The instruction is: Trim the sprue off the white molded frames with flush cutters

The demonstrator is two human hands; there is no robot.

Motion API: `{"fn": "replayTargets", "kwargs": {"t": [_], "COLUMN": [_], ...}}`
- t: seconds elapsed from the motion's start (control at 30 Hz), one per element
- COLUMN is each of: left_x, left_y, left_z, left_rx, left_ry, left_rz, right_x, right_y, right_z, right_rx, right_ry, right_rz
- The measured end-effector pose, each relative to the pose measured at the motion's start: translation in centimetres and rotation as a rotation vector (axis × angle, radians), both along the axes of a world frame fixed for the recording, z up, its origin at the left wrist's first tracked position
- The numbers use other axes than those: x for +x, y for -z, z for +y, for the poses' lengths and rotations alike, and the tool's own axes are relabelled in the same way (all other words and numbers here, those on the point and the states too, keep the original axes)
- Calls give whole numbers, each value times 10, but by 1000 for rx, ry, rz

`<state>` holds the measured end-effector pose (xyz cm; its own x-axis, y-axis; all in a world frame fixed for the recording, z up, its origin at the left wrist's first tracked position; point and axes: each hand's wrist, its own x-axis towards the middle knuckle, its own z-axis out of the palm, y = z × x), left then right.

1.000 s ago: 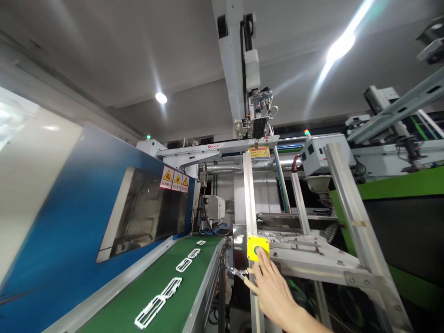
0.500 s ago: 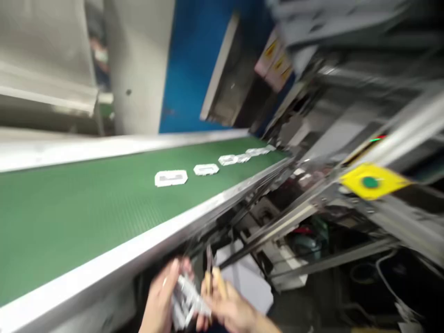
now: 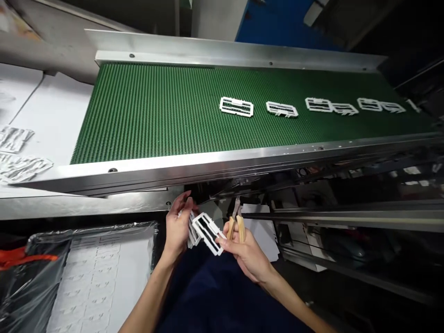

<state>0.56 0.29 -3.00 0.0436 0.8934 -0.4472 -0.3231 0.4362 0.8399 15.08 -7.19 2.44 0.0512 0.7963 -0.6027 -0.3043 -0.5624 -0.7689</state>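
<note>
My left hand [image 3: 178,224] is closed around a small stack of white slotted plastic frames [image 3: 193,235], partly hidden by the fingers. My right hand [image 3: 248,252] pinches the lower end of a single white plastic frame [image 3: 208,231] between thumb and fingers. That frame is tilted and its upper end overlaps the stack. The same hand also holds cutting pliers [image 3: 237,219] with yellowish handles, jaws pointing up. Both hands are in front of my body, below the near rail of the green conveyor belt [image 3: 156,111].
Several similar frames [image 3: 236,107] lie in a row on the belt, toward the right. A metal rail [image 3: 194,159] edges it. At left, more white pieces [image 3: 21,169] lie on a white surface. A plastic-lined box [image 3: 86,277] with stacked parts stands lower left. Metal bars [image 3: 347,217] run at right.
My view has swung left and down, bringing the box and the left-hand surface into sight. The single frame in my right hand now shows apart from most of the stack.
</note>
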Motion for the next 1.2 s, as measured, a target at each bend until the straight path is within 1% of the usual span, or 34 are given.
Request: {"fn": "replayTargets", "kwargs": {"t": [0.07,0.13,0.17,0.23,0.3,0.33,0.43,0.5,0.57,0.63,0.73,0.83,0.9,1.0,1.1,1.2], "left_x": [-6,-9,-9,-8,-4,-3,0,-2,-5,-8,-12,-12,-11,-9,-9,-11], "left_y": [6,8,8,5,2,2,1,0,0,-1,-2,-5,-8,-12,-13,-10], "left_z": [-3,-7,-9,-13,-17,-18,-20,-21,-23,-25,-30,-35,-38,-39,-40,-40], "left_rx": [-162,-266,-280,-266,-255,-260,-310,-351,-380,-409,-469,-484,-454,-417,-419,-420], "left_ry": [15,118,170,251,307,314,288,259,245,239,258,278,292,311,348,378], "left_rz": [17,-40,-112,-342,-574,-649,-766,-817,-840,-833,-792,-717,-667,-620,-614,-608], "right_x": [1,2,2,1,-1,-2,-3,3,15,29,52,67,73,76,77,77], "right_y": [5,9,11,11,8,5,-4,-10,-16,-22,-34,-45,-50,-53,-54,-54], "right_z": [1,3,3,5,6,6,5,5,8,15,30,45,52,57,61,63], "right_rx": [55,97,112,127,137,145,188,209,221,262,399,490,513,534,545,562], "right_ry": [17,33,40,26,-38,-81,-211,-335,-473,-576,-718,-911,-1013,-1130,-1198,-1237], "right_rz": [-123,-201,-225,-265,-275,-268,-268,-330,-457,-663,-1008,-1207,-1269,-1312,-1321,-1324]}}
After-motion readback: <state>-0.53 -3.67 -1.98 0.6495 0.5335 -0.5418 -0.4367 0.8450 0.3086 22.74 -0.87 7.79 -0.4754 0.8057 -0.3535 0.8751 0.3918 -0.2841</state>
